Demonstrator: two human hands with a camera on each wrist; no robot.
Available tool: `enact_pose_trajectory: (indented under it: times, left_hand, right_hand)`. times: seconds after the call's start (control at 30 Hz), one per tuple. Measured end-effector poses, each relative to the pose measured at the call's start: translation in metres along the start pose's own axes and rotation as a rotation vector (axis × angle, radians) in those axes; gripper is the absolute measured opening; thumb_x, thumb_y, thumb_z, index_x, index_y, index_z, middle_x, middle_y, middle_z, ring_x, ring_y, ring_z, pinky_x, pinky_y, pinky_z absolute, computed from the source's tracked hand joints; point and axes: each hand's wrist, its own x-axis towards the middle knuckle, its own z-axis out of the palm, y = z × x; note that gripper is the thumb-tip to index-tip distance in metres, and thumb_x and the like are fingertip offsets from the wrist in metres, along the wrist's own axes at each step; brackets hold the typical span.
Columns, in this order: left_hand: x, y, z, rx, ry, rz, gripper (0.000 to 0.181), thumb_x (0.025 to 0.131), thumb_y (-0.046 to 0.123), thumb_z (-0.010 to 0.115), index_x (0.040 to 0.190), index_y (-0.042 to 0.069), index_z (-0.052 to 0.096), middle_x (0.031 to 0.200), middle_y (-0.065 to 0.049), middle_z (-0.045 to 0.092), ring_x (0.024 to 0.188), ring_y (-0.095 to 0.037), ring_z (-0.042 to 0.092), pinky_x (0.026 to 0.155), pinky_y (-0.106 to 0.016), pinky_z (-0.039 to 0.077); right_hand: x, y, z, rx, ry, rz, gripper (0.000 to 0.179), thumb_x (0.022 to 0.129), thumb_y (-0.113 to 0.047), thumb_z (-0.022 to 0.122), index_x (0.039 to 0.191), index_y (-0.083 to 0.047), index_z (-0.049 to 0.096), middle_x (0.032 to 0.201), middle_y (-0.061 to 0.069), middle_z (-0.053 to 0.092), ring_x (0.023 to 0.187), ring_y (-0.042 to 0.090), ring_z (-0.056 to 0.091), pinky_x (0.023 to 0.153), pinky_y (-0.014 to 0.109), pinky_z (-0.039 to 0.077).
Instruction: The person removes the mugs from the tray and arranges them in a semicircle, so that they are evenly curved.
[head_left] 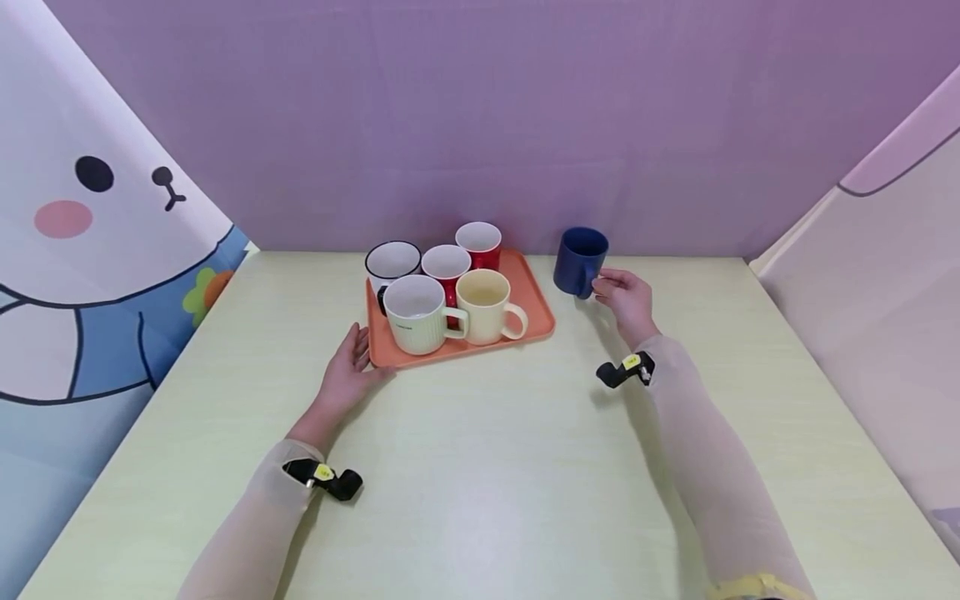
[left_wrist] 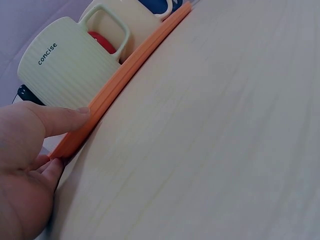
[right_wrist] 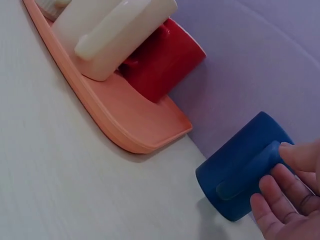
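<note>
An orange tray (head_left: 531, 287) lies near the far edge of the table, its front left corner in the grip of my left hand (head_left: 347, 372). The thumb (left_wrist: 67, 120) lies over the rim, while the other fingers are at the tray's side and partly hidden. To the right of the tray, my right hand (head_left: 628, 302) pinches the handle of a dark blue mug (head_left: 572, 265). That mug is apart from the tray, mouth up. On the tray stand a pale green ribbed mug (head_left: 415, 321), a cream mug (head_left: 482, 308), a white mug with a dark rim (head_left: 382, 279) and two red mugs (right_wrist: 167, 62).
Behind the table (head_left: 480, 458) rises a purple cloth wall (head_left: 480, 125), close to the tray and blue mug. A printed cartoon panel (head_left: 97, 292) borders the left side, and a pale panel (head_left: 885, 275) the right. The mugs on the tray stand close together.
</note>
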Motion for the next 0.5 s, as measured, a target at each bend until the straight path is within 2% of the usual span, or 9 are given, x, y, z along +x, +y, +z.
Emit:
enact_pose_trajectory:
  times: [0.1, 0.23, 0.5]
  left_hand:
    - [0.0, -0.001, 0.0, 0.0, -0.001, 0.0, 0.101, 0.09, -0.003, 0.069, 0.157, -0.001, -0.006, 0.163, -0.023, 0.013, 0.147, -0.038, 0.021, 0.12, -0.044, 0.025]
    - [-0.001, 0.0, -0.001, -0.002, 0.001, 0.001, 0.1, 0.09, -0.003, 0.069, 0.157, -0.001, -0.006, 0.163, -0.023, 0.013, 0.147, -0.037, 0.021, 0.12, -0.043, 0.026]
    - [-0.003, 0.002, 0.001, 0.006, 0.005, 0.006, 0.098, 0.09, -0.004, 0.067, 0.157, -0.003, -0.004, 0.162, -0.023, 0.015, 0.147, -0.037, 0.021, 0.12, -0.042, 0.026]
  right_hand:
    - [-0.004, -0.002, -0.001, -0.003, 0.007, -0.026, 0.034, 0.092, 0.005, 0.063, 0.124, 0.014, 0.056, 0.081, -0.002, 0.066, 0.076, 0.011, 0.067, 0.075, 0.022, 0.06]
    - [-0.012, -0.005, -0.003, 0.016, -0.024, -0.041, 0.033, 0.093, 0.005, 0.06, 0.124, 0.014, 0.054, 0.085, 0.002, 0.067, 0.077, 0.013, 0.067, 0.074, 0.021, 0.059]
    - [-0.029, -0.008, 0.002, 0.172, -0.138, -0.026, 0.033, 0.096, 0.007, 0.056, 0.125, 0.02, 0.047, 0.08, 0.001, 0.069, 0.076, 0.013, 0.068, 0.073, 0.021, 0.06]
